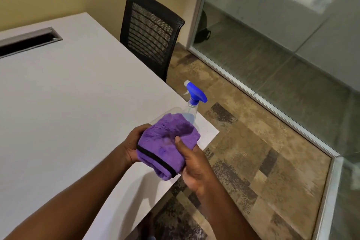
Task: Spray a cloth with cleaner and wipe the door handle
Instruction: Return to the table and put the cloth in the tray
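A folded purple cloth (167,142) with a black trim is held between both hands above the corner of the white table (68,103). My left hand (132,146) grips its left side and my right hand (192,163) grips its right side with the thumb on top. Just behind the cloth, a clear spray bottle (191,107) with a blue trigger head stands on the table corner, its lower part hidden by the cloth. No door handle is in view.
A black mesh office chair (152,31) stands at the table's far side. A glass partition (282,35) with a metal frame runs along the right. Patterned carpet (253,152) covers the floor. A cable slot (29,41) sits in the tabletop.
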`<state>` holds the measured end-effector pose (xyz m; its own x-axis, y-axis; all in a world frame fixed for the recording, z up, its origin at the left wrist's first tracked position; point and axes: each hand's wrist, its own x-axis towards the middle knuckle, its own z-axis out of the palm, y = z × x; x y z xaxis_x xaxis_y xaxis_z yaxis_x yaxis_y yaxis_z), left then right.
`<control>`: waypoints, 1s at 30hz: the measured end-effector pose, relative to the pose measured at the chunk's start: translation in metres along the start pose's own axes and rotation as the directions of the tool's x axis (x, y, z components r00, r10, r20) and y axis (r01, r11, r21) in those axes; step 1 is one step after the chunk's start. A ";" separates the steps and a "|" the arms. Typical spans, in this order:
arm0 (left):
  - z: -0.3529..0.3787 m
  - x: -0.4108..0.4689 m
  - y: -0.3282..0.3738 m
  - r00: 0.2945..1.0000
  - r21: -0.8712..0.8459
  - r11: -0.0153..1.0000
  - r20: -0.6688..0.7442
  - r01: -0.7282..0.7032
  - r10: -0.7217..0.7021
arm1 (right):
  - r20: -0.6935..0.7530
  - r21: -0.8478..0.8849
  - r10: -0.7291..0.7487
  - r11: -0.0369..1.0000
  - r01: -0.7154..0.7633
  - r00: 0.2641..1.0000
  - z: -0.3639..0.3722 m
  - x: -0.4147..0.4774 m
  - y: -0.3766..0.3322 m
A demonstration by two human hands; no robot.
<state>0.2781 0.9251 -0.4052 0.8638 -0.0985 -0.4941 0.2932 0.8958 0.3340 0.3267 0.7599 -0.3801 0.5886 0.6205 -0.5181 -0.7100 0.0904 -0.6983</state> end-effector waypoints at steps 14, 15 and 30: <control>-0.004 0.035 0.080 0.953 0.786 0.598 -0.279 0.157 0.116 | -0.299 -0.056 0.043 0.996 -0.063 0.953 -0.018 0.030 0.014; -0.003 0.036 0.081 0.946 0.813 0.552 -0.299 0.183 0.127 | -0.325 -0.077 0.064 0.993 -0.093 0.944 -0.021 0.033 0.017; -0.011 0.076 0.074 0.888 0.903 -0.265 -0.211 0.337 0.410 | -0.221 -0.838 -0.306 0.546 -0.019 0.926 -0.019 0.063 0.024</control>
<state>0.3605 0.9885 -0.4272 0.8005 0.3709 -0.4707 0.5833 -0.6623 0.4702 0.3542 0.7861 -0.4389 0.8478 0.3750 -0.3749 -0.0749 -0.6152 -0.7848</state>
